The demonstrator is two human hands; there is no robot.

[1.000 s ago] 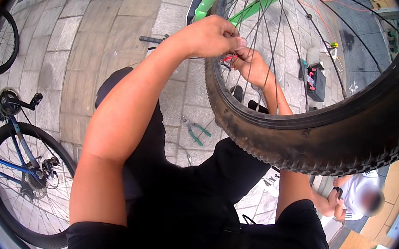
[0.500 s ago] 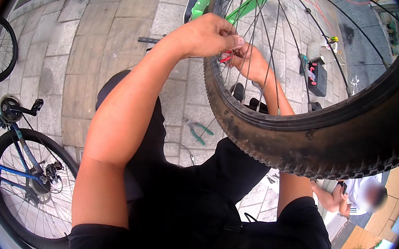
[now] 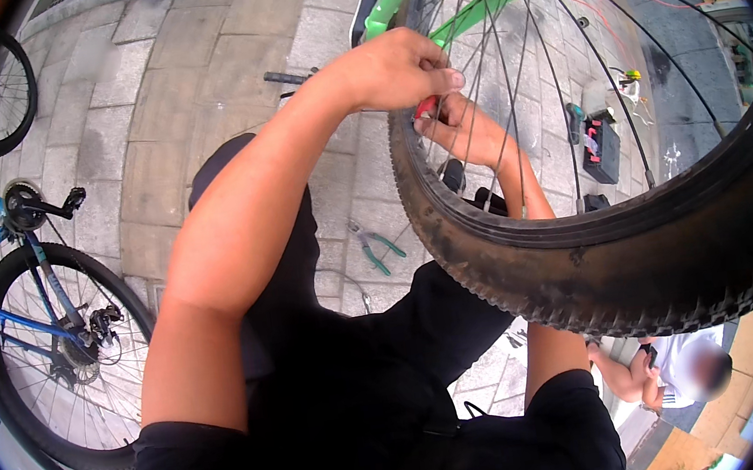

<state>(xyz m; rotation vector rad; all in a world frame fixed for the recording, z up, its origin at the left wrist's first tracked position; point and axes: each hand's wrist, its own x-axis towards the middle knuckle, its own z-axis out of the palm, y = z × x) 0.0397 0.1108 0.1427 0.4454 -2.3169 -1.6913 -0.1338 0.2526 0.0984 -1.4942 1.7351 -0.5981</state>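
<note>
Pinching red piece (image 3: 425,108), hands (image 3: 472,136) at spoked wheel (image 3: 602,268)

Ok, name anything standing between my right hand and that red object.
Nothing visible: your right hand holds the red object. Spokes pass in front of the hand, the tyre in front of its forearm.
</note>
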